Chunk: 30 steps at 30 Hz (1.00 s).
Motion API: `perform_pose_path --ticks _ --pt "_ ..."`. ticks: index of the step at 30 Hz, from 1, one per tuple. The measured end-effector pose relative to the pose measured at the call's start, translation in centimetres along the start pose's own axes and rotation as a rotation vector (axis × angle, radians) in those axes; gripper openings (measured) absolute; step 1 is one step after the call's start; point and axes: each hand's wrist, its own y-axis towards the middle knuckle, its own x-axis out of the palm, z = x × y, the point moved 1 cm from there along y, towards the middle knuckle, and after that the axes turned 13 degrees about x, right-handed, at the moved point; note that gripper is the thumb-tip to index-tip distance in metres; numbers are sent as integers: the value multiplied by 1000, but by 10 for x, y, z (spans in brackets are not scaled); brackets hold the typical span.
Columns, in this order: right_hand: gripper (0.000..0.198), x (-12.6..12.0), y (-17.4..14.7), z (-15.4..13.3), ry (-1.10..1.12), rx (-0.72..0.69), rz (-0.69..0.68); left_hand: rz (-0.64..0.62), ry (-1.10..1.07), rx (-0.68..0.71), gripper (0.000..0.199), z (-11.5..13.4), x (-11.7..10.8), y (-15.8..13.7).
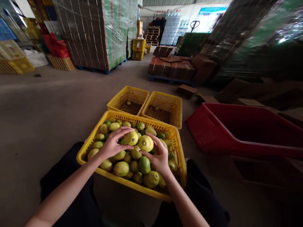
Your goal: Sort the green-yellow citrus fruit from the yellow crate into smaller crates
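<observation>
A yellow plastic crate (109, 175) full of yellow and green lemons stands between my knees. Over the fruit, my left hand (115, 143) is closed around a yellow-green lemon (131, 138), thumb below and fingers on top. Close beside it, my right hand (159, 154) grips a larger yellow lemon (145, 143) from the right. The two held lemons are side by side, nearly touching. Beneath the hands lie more lemons, among them a green one (144, 165) and a big yellow one (121, 169).
Beyond the full crate stand two yellow crates, the left one (115, 99) and the right one (176, 110), each with a lemon at the bottom. A red tub (201, 129) is to the right. Wrapped pallet stacks (85, 34) and brown cartons (180, 69) stand farther back.
</observation>
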Motion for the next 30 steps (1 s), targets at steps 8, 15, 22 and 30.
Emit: perform_pose_path --ticks 8,15,22,30 --pt "63 -2 -1 -1 -59 -143 30 -2 42 -5 54 0 -1 -1" --pt "66 -5 3 -6 271 165 -120 -41 -245 -315 57 -2 -2 0" --pt "56 7 2 4 610 683 -250 1 -697 -874 59 -13 18 -6" --pt "67 12 9 15 489 743 -351 23 -767 -1006 52 -15 25 -7"
